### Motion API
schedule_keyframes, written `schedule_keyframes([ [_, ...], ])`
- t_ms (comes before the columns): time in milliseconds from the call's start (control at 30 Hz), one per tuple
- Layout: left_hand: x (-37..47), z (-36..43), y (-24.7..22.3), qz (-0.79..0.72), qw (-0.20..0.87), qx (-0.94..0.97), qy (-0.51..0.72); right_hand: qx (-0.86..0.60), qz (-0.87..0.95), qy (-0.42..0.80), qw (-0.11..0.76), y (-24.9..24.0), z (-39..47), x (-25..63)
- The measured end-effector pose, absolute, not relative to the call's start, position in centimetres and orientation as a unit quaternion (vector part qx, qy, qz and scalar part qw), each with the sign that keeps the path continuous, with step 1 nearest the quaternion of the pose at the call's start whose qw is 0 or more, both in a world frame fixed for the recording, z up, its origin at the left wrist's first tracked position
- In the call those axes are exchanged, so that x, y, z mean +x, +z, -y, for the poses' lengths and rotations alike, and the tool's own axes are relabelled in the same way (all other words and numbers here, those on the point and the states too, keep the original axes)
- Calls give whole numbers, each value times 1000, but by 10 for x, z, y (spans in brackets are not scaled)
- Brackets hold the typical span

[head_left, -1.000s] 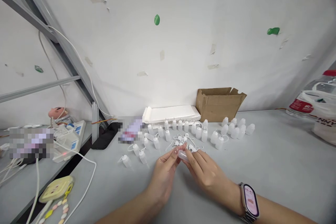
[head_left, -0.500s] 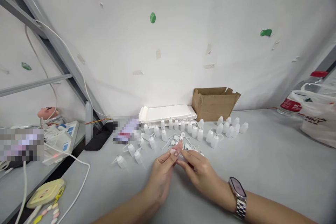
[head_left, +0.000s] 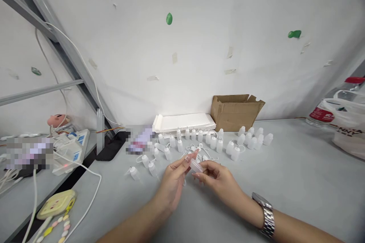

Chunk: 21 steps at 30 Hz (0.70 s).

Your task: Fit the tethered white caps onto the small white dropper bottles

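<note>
A small translucent bottle (head_left: 196, 166) is held between my two hands, tilted, above the grey table. My left hand (head_left: 174, 178) pinches its upper end between thumb and fingers. The fingers of my right hand (head_left: 218, 176) close around its lower end. Just behind my hands lies a pile of white caps with looped straps (head_left: 203, 153), partly hidden by my fingers. Several capped bottles (head_left: 167, 154) stand in loose rows to the left and behind, and several more bottles (head_left: 252, 143) stand in a group to the right.
Against the wall are a stack of white packets (head_left: 185, 122) and an open cardboard box (head_left: 235, 115). A plastic bag (head_left: 349, 136) and a large bottle (head_left: 321, 115) stand at the right. Power strips (head_left: 70, 155), cables and a yellow device (head_left: 56, 204) lie at the left.
My hands have turned the bottle and drawn slightly apart, so more of its body shows. The whole view has shifted a little, with the scene now further right.
</note>
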<state>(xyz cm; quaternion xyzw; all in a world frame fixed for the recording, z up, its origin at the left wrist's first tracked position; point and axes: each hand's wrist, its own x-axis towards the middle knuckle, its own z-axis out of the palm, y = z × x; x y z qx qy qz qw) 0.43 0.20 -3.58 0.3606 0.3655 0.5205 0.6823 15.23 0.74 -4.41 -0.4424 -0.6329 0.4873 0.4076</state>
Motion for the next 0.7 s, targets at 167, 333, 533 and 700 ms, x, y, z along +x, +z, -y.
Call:
schedule_keyframes([
  [167, 5, -2, -34, -346, 695, 364, 515, -418, 713, 397, 399, -42, 2, 154],
  [333, 7, 0, -31, -342, 679, 401, 512, -391, 678, 476, 401, -39, 4, 153],
  [533, 7, 0, -25, -335, 691, 410, 491, -252, 458, 774, 358, -41, -4, 156],
  [700, 5, 0, -25, -376, 649, 405, 523, -276, 479, 753, 358, -41, -11, 159],
])
